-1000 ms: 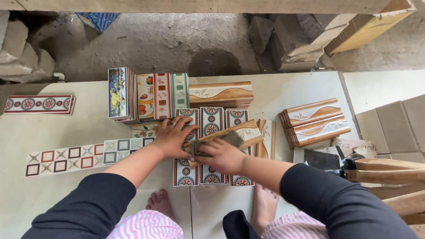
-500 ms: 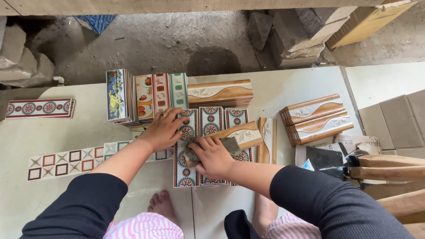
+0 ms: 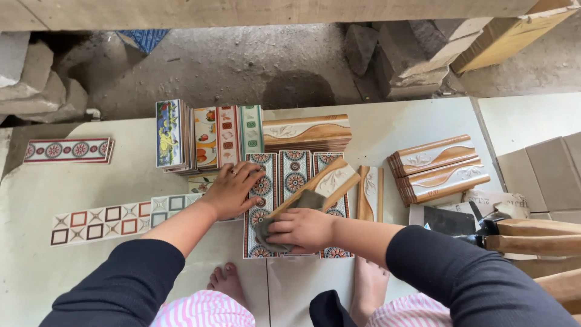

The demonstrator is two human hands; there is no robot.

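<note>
Three long patterned border tiles (image 3: 295,175) with round medallions lie side by side on the pale floor tile (image 3: 399,130). My right hand (image 3: 299,229) presses a grey-green cloth (image 3: 266,230) onto the near end of the left tiles. My left hand (image 3: 232,189) lies flat on the leftmost tile's edge, fingers spread. A brown-and-cream moulded trim tile (image 3: 330,180) rests diagonally across the patterned tiles, just beyond my right hand.
Upright stacks of colourful tiles (image 3: 203,136) stand behind. More trim tiles (image 3: 439,168) lie right, a square-pattern strip (image 3: 103,221) left, a red medallion strip (image 3: 66,149) far left. Wooden handles (image 3: 532,236) and a trowel blade (image 3: 445,219) sit at right. My bare feet (image 3: 227,281) show below.
My right hand has slid with the cloth toward me and left along the patterned tiles. My left hand stays on the leftmost tile. The view has shifted slightly.
</note>
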